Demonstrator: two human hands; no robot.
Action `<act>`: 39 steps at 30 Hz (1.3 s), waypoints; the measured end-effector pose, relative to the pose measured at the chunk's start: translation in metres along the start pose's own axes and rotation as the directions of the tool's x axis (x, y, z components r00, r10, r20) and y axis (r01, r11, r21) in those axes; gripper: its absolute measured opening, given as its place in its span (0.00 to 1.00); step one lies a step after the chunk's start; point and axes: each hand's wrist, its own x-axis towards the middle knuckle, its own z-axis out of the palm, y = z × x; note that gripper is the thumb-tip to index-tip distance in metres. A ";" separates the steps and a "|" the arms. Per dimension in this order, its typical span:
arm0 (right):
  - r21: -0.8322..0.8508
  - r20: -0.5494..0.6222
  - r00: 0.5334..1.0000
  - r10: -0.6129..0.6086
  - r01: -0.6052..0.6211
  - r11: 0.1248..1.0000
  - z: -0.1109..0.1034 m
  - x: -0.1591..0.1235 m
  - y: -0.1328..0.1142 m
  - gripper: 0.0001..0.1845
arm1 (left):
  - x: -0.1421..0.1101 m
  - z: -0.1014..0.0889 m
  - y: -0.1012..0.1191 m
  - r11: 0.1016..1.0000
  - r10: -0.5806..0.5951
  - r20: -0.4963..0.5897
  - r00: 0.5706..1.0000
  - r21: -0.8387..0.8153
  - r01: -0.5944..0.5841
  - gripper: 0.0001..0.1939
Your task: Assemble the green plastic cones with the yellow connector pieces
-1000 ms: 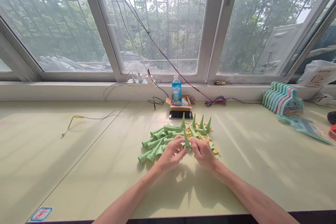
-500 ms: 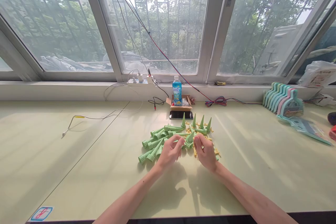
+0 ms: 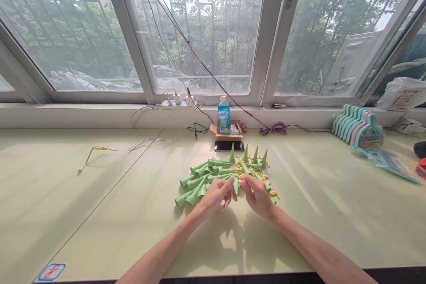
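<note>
My left hand is closed on a green plastic watering spike, its pointed end down. My right hand meets it from the right, thumb and fingers pinched on a small yellow plastic piece at the spike's upper end; the fingers partly hide this piece. Beyond and left of my hands lies a pile of similar green spikes. Several spikes stand upright at the back, such as one cone. Small yellow valve-like pieces are scattered among the spikes on the right.
Behind the pile lie a black phone and a small cardboard box with a blue-labelled bottle. Coiled cable rests near the sill. At the right stand pastel dustpan-like items; a thin cable crosses the left.
My hands have come closer together, the right moving left. A green spike now points downward between them, held by my left hand, whose fingers looked without one before.
</note>
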 end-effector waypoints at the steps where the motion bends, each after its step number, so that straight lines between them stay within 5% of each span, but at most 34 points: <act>1: 0.008 0.005 1.000 0.006 -0.006 1.000 0.000 0.000 0.000 0.16 | 0.000 0.000 0.000 1.000 0.008 0.012 1.000 -0.015 -0.008 0.34; 9: 0.045 0.019 0.998 0.058 -0.059 0.997 0.001 -0.002 0.002 0.18 | -0.002 -0.002 0.005 0.997 0.076 0.036 0.996 0.000 -0.076 0.27; 17: 0.046 0.005 0.987 0.160 -0.160 0.986 0.002 -0.003 0.003 0.22 | -0.006 0.002 -0.002 0.904 0.283 -0.051 0.958 0.348 -0.248 0.19; 22: 0.015 0.000 0.988 0.157 -0.157 0.988 0.001 0.000 0.000 0.23 | -0.007 0.003 0.000 0.862 0.342 0.029 0.939 0.389 -0.326 0.16; 31: 0.006 -0.022 0.990 0.141 -0.141 0.990 0.001 0.003 -0.004 0.23 | -0.005 0.003 -0.004 0.810 0.390 0.035 0.920 0.461 -0.362 0.12; 39: -0.009 -0.129 0.980 0.151 -0.154 0.988 0.001 0.002 -0.005 0.22 | -0.005 0.008 -0.001 0.873 0.342 -0.095 0.935 0.399 -0.279 0.15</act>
